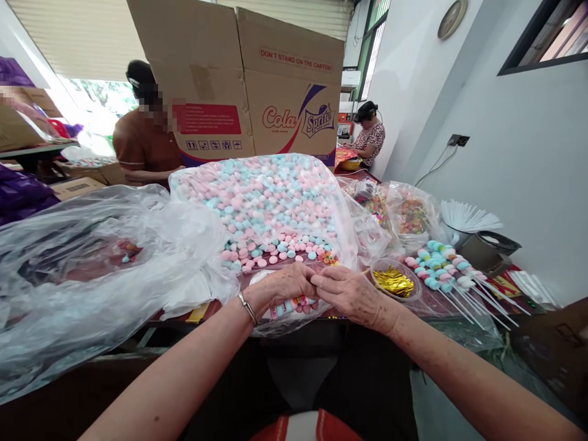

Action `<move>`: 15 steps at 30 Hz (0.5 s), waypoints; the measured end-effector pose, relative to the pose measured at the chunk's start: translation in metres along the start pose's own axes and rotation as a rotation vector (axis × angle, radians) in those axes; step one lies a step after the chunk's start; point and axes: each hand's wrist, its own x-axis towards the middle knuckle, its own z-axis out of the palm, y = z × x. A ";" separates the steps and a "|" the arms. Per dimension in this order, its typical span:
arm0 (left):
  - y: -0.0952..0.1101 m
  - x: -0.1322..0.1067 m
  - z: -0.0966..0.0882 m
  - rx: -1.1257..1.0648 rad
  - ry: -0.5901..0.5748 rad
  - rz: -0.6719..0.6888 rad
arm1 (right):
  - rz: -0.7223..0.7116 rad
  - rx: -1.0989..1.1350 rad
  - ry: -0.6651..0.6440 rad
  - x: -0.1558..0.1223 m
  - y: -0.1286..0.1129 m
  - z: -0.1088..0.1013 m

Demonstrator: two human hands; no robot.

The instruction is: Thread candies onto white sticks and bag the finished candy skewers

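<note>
Pink and blue sweets (257, 252) are lying loose on the bench (425, 303) at the mouth of a large clear bag (345, 220), and nearer to the person the left hand (289, 285) and the right hand (351, 294) are meeting at bent fingertips, with a printed packet (294, 307) showing just below them. Both hands are hiding their own grip, so one cannot tell how tightly the fingers are closing or whether they are holding this packet. Beside the right hand, a round bowl (418, 291) is containing gold strips (392, 283).
</note>
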 end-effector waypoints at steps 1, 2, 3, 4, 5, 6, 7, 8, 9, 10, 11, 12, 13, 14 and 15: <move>0.000 0.001 0.001 0.022 -0.004 0.006 | -0.030 -0.012 -0.027 0.001 0.000 -0.001; -0.001 0.002 0.002 0.043 -0.006 0.012 | -0.081 -0.037 -0.061 0.001 0.000 -0.003; -0.002 0.003 0.004 0.064 -0.005 0.016 | -0.126 -0.069 -0.093 0.001 0.000 -0.004; -0.003 0.004 0.005 0.085 0.000 0.022 | -0.139 -0.104 -0.112 0.000 -0.001 -0.005; -0.003 0.004 0.006 0.106 0.008 0.030 | -0.131 -0.129 -0.123 0.000 -0.002 -0.005; -0.004 0.005 0.006 0.129 0.020 0.043 | -0.089 -0.120 -0.118 0.000 -0.003 -0.004; -0.004 0.006 0.007 0.153 0.040 0.064 | -0.016 -0.080 -0.099 -0.001 -0.004 -0.003; -0.003 0.008 0.008 0.180 0.068 0.093 | 0.073 -0.026 -0.072 -0.001 -0.004 0.000; -0.003 0.010 0.010 0.211 0.106 0.130 | 0.168 0.030 -0.040 -0.001 -0.004 0.003; -0.002 0.013 0.012 0.245 0.154 0.174 | 0.260 0.077 -0.007 0.000 -0.004 0.007; -0.001 0.016 0.014 0.278 0.215 0.224 | 0.343 0.110 0.028 0.001 -0.002 0.011; -0.001 0.020 0.017 0.309 0.285 0.277 | 0.413 0.130 0.062 0.003 0.001 0.015; -0.001 0.023 0.020 0.336 0.359 0.330 | 0.476 0.144 0.097 0.005 0.004 0.020; -0.002 0.027 0.022 0.357 0.430 0.382 | 0.545 0.172 0.136 0.008 0.008 0.024; -0.003 0.030 0.024 0.371 0.492 0.432 | 0.615 0.208 0.179 0.011 0.013 0.028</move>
